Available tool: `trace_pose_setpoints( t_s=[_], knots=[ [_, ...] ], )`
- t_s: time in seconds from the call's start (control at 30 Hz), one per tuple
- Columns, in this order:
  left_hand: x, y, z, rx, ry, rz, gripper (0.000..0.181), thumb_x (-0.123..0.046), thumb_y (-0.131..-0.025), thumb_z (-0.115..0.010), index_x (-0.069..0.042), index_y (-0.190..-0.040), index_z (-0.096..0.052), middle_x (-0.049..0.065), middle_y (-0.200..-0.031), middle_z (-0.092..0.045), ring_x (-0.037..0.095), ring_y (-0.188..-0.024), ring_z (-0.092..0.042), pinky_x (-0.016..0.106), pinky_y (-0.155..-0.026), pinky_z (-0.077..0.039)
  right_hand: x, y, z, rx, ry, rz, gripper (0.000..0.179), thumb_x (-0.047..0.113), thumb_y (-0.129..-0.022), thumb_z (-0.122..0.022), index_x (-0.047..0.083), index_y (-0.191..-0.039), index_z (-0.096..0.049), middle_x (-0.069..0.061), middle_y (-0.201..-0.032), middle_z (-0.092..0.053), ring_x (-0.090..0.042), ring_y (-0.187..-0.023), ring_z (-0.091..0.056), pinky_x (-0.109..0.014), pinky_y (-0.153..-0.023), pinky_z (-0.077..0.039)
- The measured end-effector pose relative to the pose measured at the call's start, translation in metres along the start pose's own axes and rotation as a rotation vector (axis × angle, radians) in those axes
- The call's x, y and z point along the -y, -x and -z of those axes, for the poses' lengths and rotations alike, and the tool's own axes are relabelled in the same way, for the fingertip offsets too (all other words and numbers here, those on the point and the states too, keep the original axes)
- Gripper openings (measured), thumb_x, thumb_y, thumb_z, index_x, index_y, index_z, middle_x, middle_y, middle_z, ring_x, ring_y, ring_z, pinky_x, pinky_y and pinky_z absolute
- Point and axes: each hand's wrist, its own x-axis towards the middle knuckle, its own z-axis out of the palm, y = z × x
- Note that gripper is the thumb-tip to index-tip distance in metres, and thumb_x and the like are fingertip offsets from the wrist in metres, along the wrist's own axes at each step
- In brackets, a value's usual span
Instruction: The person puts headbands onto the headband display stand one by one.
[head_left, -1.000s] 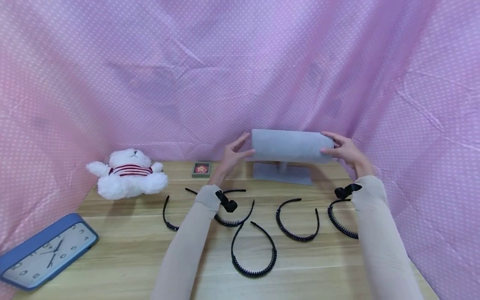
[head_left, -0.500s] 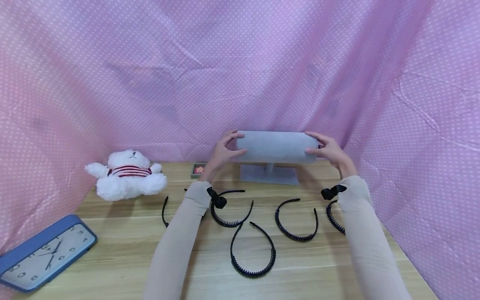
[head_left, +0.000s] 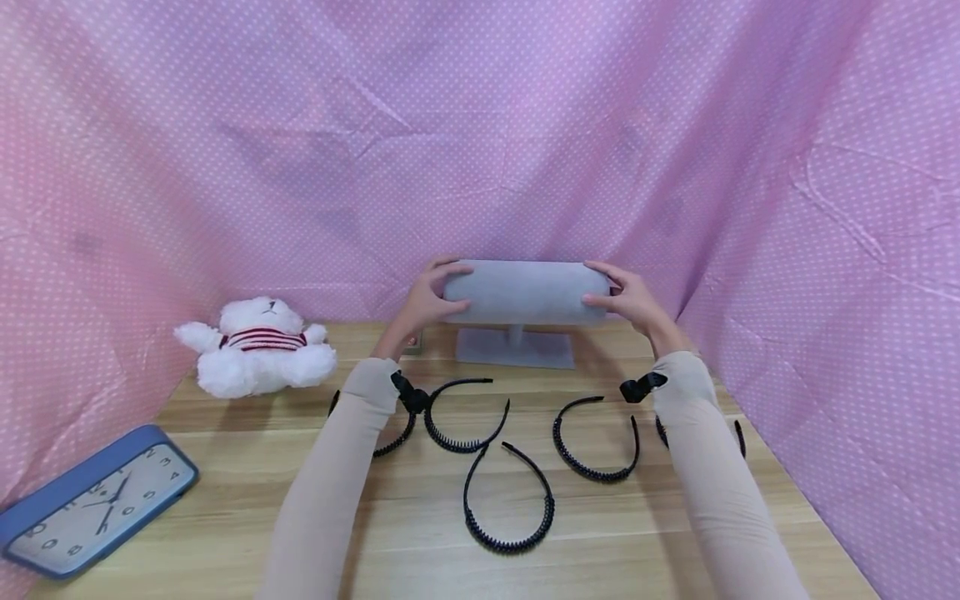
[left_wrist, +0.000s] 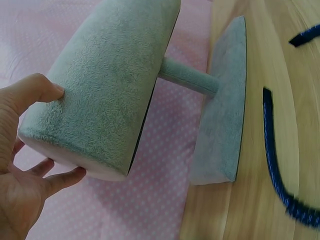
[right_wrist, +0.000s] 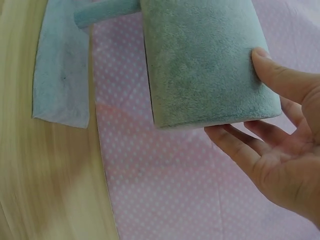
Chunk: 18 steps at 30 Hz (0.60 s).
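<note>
A beige left sleeve (head_left: pixel 324 483) and matching right sleeve (head_left: pixel 711 479) are worn long, close-fitting and slightly wrinkled, a left black strap (head_left: pixel 412 395) and right black strap (head_left: pixel 642 387), both knobbed, are fastened near the ends, and left hand (head_left: pixel 421 302) and right hand (head_left: pixel 637 303) are bare.

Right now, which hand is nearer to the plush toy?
Left. Both are right of the plush toy: the left hand grips the grey stand at its nearer end, the right hand at the opposite, farther end.
</note>
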Motion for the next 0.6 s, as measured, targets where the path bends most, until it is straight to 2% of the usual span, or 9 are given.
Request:
trace_pose_setpoints(
  t_s=[0.17,0.23,0.53,0.6],
  knots=[
    [0.004,0.006,0.014,-0.010,-0.020,0.012,0.053,-0.006,-0.084,-0.081,-0.010,-0.134,-0.065,0.012,-0.158,-0.037,0.038,-0.146,-0.036,0.062,-0.114,-0.039,0.007,-0.005,-0.014,0.030,0.021,0.008,0.072,0.014,-0.095,-0.073,0.017,-0.159,-0.038,-0.018,-0.163,-0.035,-0.042,-0.143,-0.044,-0.050,-0.105,-0.050],
    [0.004,0.010,0.019,-0.013,-0.020,0.029,0.053,-0.007,-0.084,-0.081,-0.011,-0.135,-0.065,0.011,-0.159,-0.036,0.038,-0.146,-0.035,0.062,-0.114,-0.039,0.009,-0.007,-0.018,0.048,0.031,0.014,0.073,0.015,-0.096,-0.072,0.018,-0.160,-0.036,-0.019,-0.164,-0.033,-0.043,-0.143,-0.043,-0.056,-0.108,-0.047],
    [0.001,0.018,0.030,-0.032,0.001,0.064,0.052,-0.004,-0.086,-0.079,-0.010,-0.136,-0.064,0.009,-0.160,-0.035,0.036,-0.147,-0.033,0.060,-0.115,-0.039,0.016,-0.018,-0.030,0.091,0.087,0.083,0.070,0.011,-0.100,-0.065,0.012,-0.161,-0.031,-0.019,-0.167,-0.026,-0.047,-0.147,-0.035,-0.060,-0.115,-0.038],
    [-0.011,0.021,0.032,-0.034,0.002,0.084,0.052,-0.002,-0.086,-0.078,-0.006,-0.136,-0.063,0.012,-0.160,-0.034,0.037,-0.148,-0.032,0.060,-0.116,-0.038,0.024,-0.017,-0.032,0.097,0.094,0.093,0.068,0.008,-0.100,-0.064,0.008,-0.160,-0.031,-0.021,-0.167,-0.025,-0.047,-0.148,-0.032,-0.061,-0.118,-0.034]
  ],
)
